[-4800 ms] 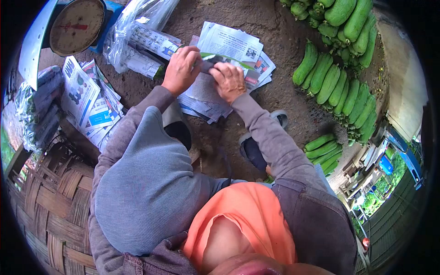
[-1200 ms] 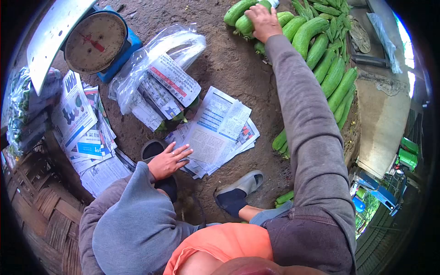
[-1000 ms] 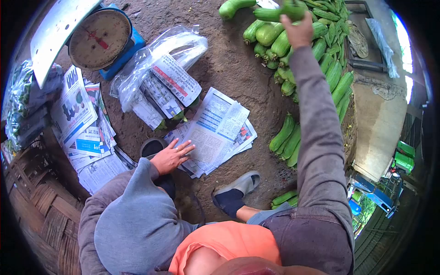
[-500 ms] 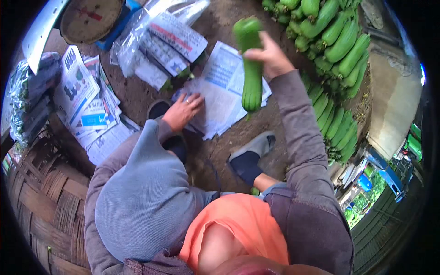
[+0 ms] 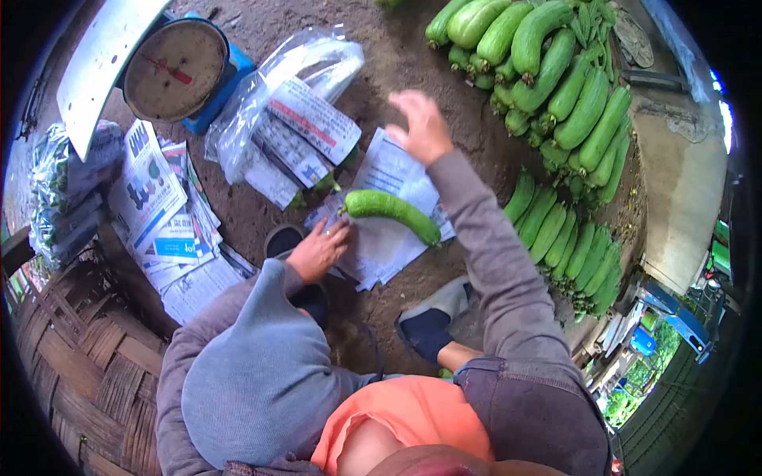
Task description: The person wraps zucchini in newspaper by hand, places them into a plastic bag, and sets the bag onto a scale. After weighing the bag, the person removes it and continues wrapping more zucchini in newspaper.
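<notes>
A curved green gourd (image 5: 394, 210) lies across a newspaper sheet (image 5: 381, 258) spread on the dirt floor between my feet. My left hand (image 5: 319, 250) rests on the sheet's left edge, close to the gourd's stem end, with its fingers stretched out over the paper. Beyond the gourd, my right hand (image 5: 421, 127) is raised with nothing in it, thumb and fingers apart. Just left of the sheet is a clear plastic bag (image 5: 238, 119) containing several newspaper-wrapped gourds (image 5: 305, 131), their green ends showing.
Many green gourds (image 5: 548, 79) are heaped at the upper right, with a row of slimmer ones (image 5: 567, 246) below. To the left lie a newspaper stack (image 5: 171, 214), another filled plastic bag (image 5: 67, 182) and a round-topped scale (image 5: 176, 70). A woven bamboo basket (image 5: 103, 357) fills the lower left.
The gourd has left my right hand and now lies on the newspaper. That hand has opened and moved left. My left hand stays at the sheet's edge; the whole view has shifted slightly.
</notes>
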Action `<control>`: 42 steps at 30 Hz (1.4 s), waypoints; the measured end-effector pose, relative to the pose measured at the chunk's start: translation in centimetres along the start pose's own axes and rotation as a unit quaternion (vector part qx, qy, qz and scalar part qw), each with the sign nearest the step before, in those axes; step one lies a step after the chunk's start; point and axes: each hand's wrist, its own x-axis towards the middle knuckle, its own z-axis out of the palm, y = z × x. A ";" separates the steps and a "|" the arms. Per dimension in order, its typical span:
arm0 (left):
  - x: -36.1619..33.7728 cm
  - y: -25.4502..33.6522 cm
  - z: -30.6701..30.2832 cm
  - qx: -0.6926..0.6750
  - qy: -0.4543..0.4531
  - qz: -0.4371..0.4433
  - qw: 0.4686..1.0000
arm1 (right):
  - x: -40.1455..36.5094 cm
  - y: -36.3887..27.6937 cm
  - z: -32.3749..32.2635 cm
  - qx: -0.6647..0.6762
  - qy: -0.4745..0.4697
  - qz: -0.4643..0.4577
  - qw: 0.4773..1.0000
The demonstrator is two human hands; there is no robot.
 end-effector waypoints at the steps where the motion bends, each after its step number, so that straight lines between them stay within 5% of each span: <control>1: -0.3 0.3 -0.5 -0.009 -0.008 0.003 1.000 | 3.5 0.5 -0.8 -0.022 0.042 0.009 0.999; 3: -0.8 0.6 -0.4 -0.019 -0.019 -0.002 1.000 | 10.1 0.9 -1.2 -0.096 0.124 -0.006 0.988; 5: -1.3 0.7 -1.5 -0.056 -0.016 -0.004 0.998 | 15.5 0.1 -1.3 -0.145 0.040 0.084 0.985; 7: -2.0 0.4 -2.4 -0.086 -0.017 -0.016 0.996 | 19.0 1.6 0.5 -0.153 0.043 0.046 0.986; 10: -3.2 -0.2 -3.2 -0.111 -0.006 -0.047 0.993 | 22.0 1.0 -1.0 -0.116 -0.156 0.192 0.962; 13: -4.3 -0.6 -3.4 -0.133 0.022 -0.060 0.989 | 22.2 4.4 2.6 -0.205 0.030 0.127 0.970; 17: -4.2 -0.1 -3.0 -0.128 0.038 -0.060 0.989 | 20.4 7.6 1.0 -0.042 0.216 0.038 0.975; 19: -3.8 0.4 -3.1 -0.129 0.055 -0.054 0.989 | 18.0 7.9 -0.8 0.067 0.381 -0.003 0.922; 20: -3.4 0.6 -3.3 -0.130 0.062 -0.048 0.988 | 14.8 4.9 -3.8 0.488 0.295 0.192 0.799; 21: -3.2 0.8 -3.1 -0.119 0.069 -0.042 0.990 | 11.0 3.8 -6.3 0.607 0.285 0.170 0.722; 24: -2.2 0.9 -2.0 -0.100 0.078 0.000 0.992 | -1.2 3.3 -10.8 0.752 0.284 0.184 0.566; 27: -1.0 0.5 0.1 -0.070 0.046 0.027 0.996 | -13.8 3.6 -14.7 0.756 0.323 0.207 0.530; 34: 1.0 0.4 0.1 0.054 -0.035 -0.005 0.998 | -32.3 4.0 -21.1 0.625 0.519 0.227 0.537; 39: 1.5 0.7 0.0 0.061 -0.053 -0.023 0.996 | -32.4 5.0 -18.4 0.417 0.485 0.383 0.666; 41: 1.6 0.7 0.1 0.061 -0.059 -0.030 0.996 | -31.9 7.7 -15.4 0.123 0.385 0.309 0.861; 42: 1.6 0.7 0.1 0.059 -0.056 -0.029 0.996 | -31.1 7.6 -14.9 0.044 0.319 0.289 0.901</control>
